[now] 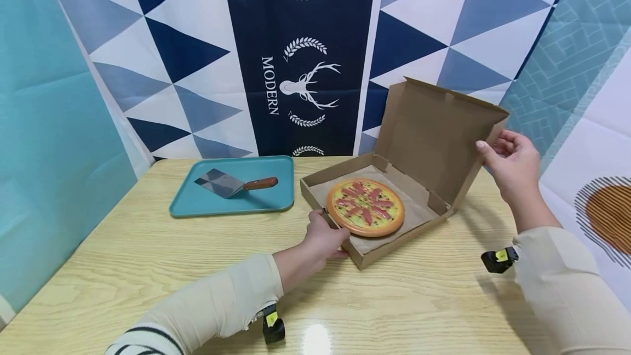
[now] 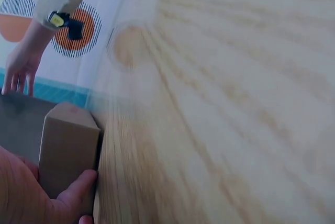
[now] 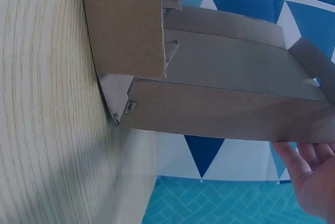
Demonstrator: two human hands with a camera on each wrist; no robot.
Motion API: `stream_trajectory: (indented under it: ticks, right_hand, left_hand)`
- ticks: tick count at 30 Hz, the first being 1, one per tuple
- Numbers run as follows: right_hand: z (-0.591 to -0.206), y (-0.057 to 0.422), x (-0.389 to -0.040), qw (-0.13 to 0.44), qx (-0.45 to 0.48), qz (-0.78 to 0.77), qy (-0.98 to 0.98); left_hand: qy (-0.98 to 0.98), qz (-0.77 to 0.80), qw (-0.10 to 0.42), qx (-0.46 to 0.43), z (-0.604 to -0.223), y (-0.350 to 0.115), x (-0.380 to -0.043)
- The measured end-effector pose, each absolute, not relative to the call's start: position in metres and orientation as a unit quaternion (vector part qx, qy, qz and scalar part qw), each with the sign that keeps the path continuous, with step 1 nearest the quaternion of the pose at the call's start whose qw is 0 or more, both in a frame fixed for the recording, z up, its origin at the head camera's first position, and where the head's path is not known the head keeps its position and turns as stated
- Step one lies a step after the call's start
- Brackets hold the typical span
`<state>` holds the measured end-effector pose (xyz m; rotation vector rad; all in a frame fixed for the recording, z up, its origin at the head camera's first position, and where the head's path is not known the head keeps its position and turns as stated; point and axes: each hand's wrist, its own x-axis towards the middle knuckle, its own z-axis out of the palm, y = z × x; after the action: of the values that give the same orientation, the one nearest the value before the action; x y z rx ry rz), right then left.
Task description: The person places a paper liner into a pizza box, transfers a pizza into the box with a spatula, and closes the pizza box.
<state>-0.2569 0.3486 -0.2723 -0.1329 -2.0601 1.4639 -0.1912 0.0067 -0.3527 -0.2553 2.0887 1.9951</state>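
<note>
An opened cardboard pizza box point(image 1: 406, 238) sits on the right half of the table, its lid point(image 1: 443, 130) raised and leaning back. Inside, on a paper liner, lies a round pizza point(image 1: 365, 207) with red strips on top, toward the box's left side. My left hand point(image 1: 322, 239) grips the near left wall of the box, one finger reaching over the rim beside the pizza. At the lid's right side flap, my right hand point(image 1: 517, 163) holds the edge between thumb and fingers. The right wrist view shows its fingertips point(image 3: 290, 158) against the flap's lower edge.
Left of the box, a blue-green tray point(image 1: 276, 201) rests near the table's back edge. On it lies a pizza server point(image 1: 222, 183) with a wide metal blade and wooden handle. A patterned curtain point(image 1: 305, 59) hangs right behind the table.
</note>
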Motion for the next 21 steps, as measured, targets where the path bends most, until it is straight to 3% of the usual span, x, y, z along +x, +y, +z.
stream_trajectory:
  ticks: [16, 21]
  right_hand:
    - [-0.275, 0.342, -0.264, 0.312, -0.026, 0.468, -0.826]
    - [-0.276, 0.343, -0.263, 0.304, -0.012, 0.478, -0.824]
  left_hand:
    - [0.702, 0.697, 0.113, -0.097, -0.353, 0.02, -0.177]
    - [0.689, 0.706, 0.135, -0.09, -0.357, 0.012, -0.183]
